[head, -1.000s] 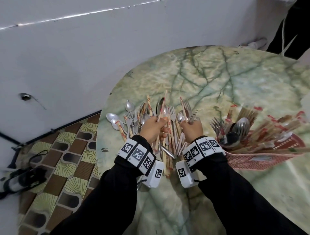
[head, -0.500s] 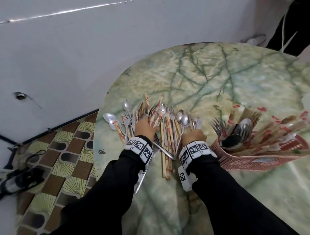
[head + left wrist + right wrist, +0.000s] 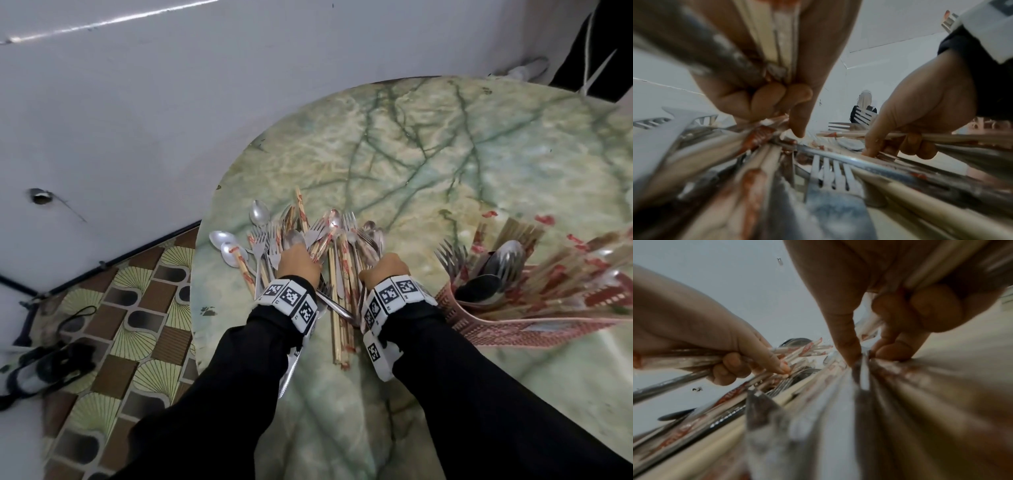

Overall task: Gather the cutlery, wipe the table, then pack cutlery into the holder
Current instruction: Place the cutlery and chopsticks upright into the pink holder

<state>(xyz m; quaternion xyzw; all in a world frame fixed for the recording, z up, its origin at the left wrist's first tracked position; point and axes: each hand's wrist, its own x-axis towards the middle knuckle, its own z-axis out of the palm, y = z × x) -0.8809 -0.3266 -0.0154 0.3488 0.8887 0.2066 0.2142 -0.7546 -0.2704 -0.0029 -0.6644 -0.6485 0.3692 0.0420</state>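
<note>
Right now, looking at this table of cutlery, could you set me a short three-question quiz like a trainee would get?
1. True or false: both hands grip cutlery.
2. Where does the holder stand relative to the loose pile? A) to its right B) to its left C) on the floor
3. Fill in: the holder already contains forks, spoons and ____.

Key
1. True: the left hand and the right hand each grip a bundle from the pile.
2. A: the holder stands right of the pile on the table.
3. Chopsticks.

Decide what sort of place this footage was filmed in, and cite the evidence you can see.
Probably a small eatery or canteen. A large pile of cutlery, spoons, forks and wrapped chopsticks, lies on a round marble-patterned table, beside a red holder already full of more. Floor is patterned tile.
</note>
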